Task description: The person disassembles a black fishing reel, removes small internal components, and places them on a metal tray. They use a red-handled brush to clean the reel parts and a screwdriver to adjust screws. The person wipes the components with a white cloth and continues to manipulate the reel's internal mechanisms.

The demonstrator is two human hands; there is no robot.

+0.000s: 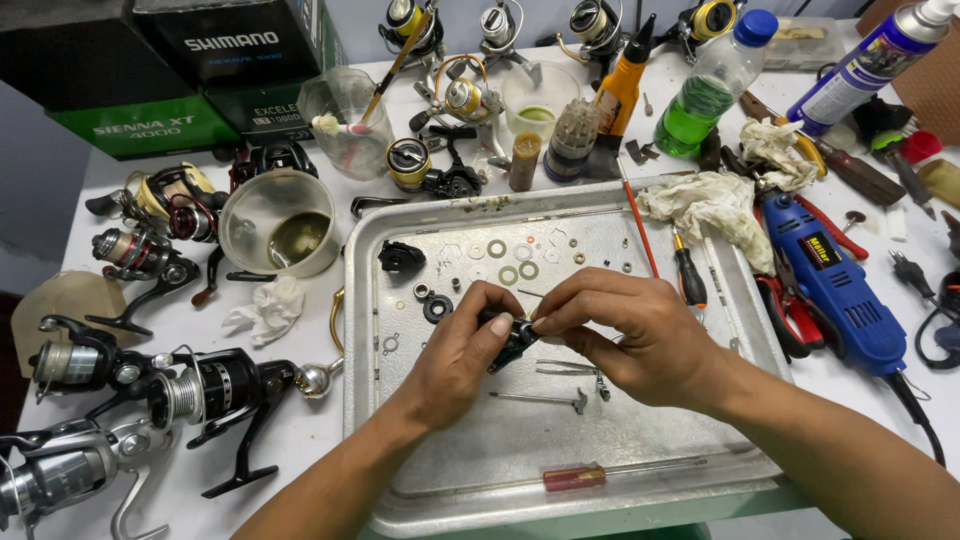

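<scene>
- Metal tray [400, 300] is the landmark; both forearms come in over its near edge, angled toward each other.
- Near edge of tray: red-handled screwdriver [575, 476] lies flat, shaft pointing right.
- Just beyond it, mid-tray: thin metal shaft [540, 399] and tweezers [570, 368], both loose on the tray floor.
- Left hand [462, 345]: palm turned inward, fingers curled shut around a small black reel part [515, 340], thumb on top.
- Right hand [640, 330]: wrist bent, thumb and forefinger pinched onto the same black reel part from its right side. Part is held above tray centre, not resting on it.
- Far half of tray: washers [508, 274] and small rings scattered, 1 black housing [400, 257] at the far left corner.
- Left of tray: several spinning reels [215, 395], and a beige bowl [280, 225].
- Right of tray: blue rotary tool [835, 285], and a white rag [715, 205].
- Beyond tray: green liquid bottle [705, 95].
</scene>
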